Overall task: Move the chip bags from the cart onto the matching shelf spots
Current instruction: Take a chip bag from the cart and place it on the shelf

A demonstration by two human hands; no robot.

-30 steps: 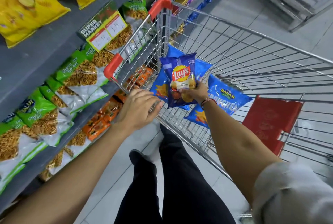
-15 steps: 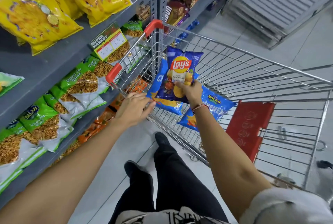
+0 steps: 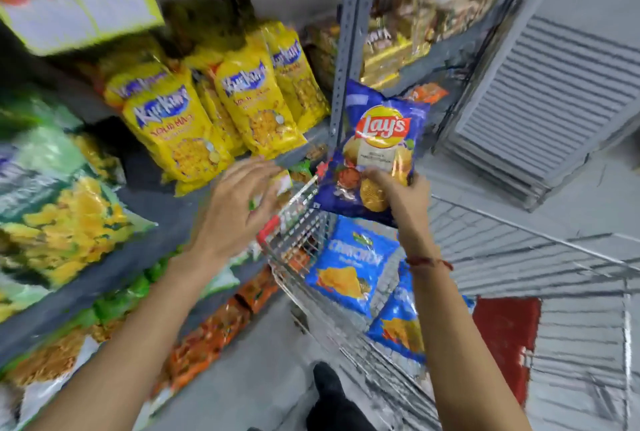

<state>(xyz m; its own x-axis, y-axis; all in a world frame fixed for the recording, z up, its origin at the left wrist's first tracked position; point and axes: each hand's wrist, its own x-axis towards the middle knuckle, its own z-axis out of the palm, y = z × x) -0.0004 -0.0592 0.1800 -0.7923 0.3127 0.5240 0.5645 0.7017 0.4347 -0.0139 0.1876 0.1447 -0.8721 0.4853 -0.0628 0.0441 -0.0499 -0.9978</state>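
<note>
My right hand [image 3: 398, 195] grips a dark blue Lay's chip bag [image 3: 375, 150] by its lower edge and holds it upright above the wire cart [image 3: 298, 233], beside the grey shelf upright [image 3: 349, 49]. My left hand [image 3: 235, 205] hovers open, fingers spread, just above the cart's red-tipped handle, touching nothing. Two light blue chip bags [image 3: 349, 264] lie in the cart basket below the raised bag. The picture is blurred by motion.
Yellow Kurkure bags [image 3: 173, 132] fill the shelf at the left; green and orange snack bags [image 3: 207, 337] sit on lower shelves. A red child-seat flap [image 3: 505, 333] is at the cart's right. A grey slatted stack [image 3: 540, 98] stands on the floor beyond.
My right hand has lifted the Lay's bag up out of the cart toward the shelves. My left hand has let go of the cart handle and risen. The view has tilted up.
</note>
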